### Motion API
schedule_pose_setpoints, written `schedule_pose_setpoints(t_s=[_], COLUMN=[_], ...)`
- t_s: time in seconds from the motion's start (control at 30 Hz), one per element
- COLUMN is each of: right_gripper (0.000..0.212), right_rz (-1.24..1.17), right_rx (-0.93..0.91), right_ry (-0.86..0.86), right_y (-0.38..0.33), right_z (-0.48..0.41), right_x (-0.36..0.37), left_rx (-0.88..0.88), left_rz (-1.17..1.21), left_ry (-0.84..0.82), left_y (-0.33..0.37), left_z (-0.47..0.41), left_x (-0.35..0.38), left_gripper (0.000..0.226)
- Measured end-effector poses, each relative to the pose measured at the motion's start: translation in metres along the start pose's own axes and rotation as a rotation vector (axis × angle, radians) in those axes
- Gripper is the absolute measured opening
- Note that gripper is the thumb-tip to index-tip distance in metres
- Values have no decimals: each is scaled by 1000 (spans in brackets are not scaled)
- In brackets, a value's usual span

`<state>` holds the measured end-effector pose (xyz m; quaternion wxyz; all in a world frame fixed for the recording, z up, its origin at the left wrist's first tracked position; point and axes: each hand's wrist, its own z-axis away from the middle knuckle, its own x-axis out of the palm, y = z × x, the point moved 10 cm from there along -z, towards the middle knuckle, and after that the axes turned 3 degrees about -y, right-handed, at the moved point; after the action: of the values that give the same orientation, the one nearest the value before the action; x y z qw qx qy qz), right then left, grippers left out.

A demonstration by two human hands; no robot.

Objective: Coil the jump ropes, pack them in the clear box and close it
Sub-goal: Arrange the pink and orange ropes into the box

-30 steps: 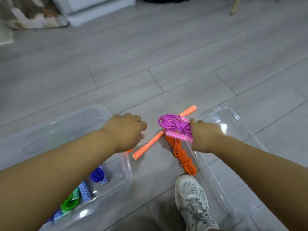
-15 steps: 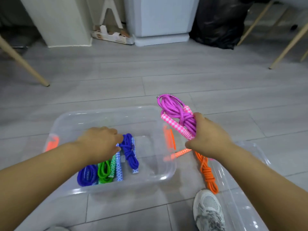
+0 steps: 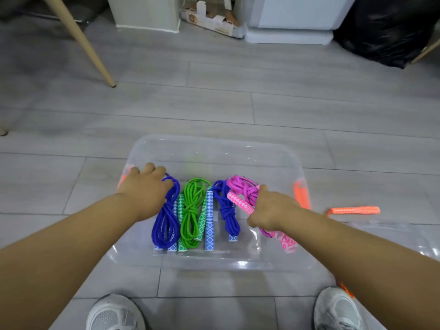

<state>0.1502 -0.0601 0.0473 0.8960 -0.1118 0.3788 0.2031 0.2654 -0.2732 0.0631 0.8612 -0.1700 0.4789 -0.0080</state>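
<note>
right hand [image 3: 271,210] is clenching the pink rope [image 3: 240,189], lying parallel just right of the inner blue rope [image 3: 226,206] in the clear box [image 3: 214,144]; left hand [image 3: 145,186] grip unclear.

One clear box [image 3: 214,148] holds four coiled jump ropes: two blue, the left blue rope [image 3: 166,217] and the right blue rope [image 3: 226,208], one green rope [image 3: 191,210] and one pink rope [image 3: 242,189]; one orange rope [image 3: 352,210] lies outside it. Also two orange latches [image 3: 301,195], one lid [image 3: 392,236], two hands, the left hand [image 3: 145,189] and the right hand [image 3: 271,210], and two shoes [image 3: 114,313]
</note>
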Motion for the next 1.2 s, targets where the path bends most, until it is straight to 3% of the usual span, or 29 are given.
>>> schedule_pose_setpoints(t_s=[0.23, 0.5, 0.77, 0.97, 1.03, 1.17, 1.2], right_gripper=[85, 87, 100, 106, 99, 34, 30], right_rz=[-113, -10, -9, 31, 89, 271, 300], right_rx=[189, 315, 118, 14, -19, -156, -192], right_ry=[-31, -26, -121, -211, -220, -171, -156], right_y=[18, 24, -7, -18, -13, -14, -15], right_z=[-45, -76, -91, -84, -81, -64, -57], right_x=[56, 92, 125, 120, 108, 72, 64], left_rx=[-61, -24, -9, -17, -12, -2, 3], left_rz=[-36, 4, 66, 2, -19, -54, -63], left_ry=[34, 102, 169, 109, 93, 35, 18], left_y=[-24, -23, -23, -22, -21, -19, -18], left_z=[-12, -12, -12, -13, -11, -9, -8], left_x=[31, 34, 31, 31, 30, 26, 23], left_gripper=[51, 48, 42, 41, 40, 41, 41])
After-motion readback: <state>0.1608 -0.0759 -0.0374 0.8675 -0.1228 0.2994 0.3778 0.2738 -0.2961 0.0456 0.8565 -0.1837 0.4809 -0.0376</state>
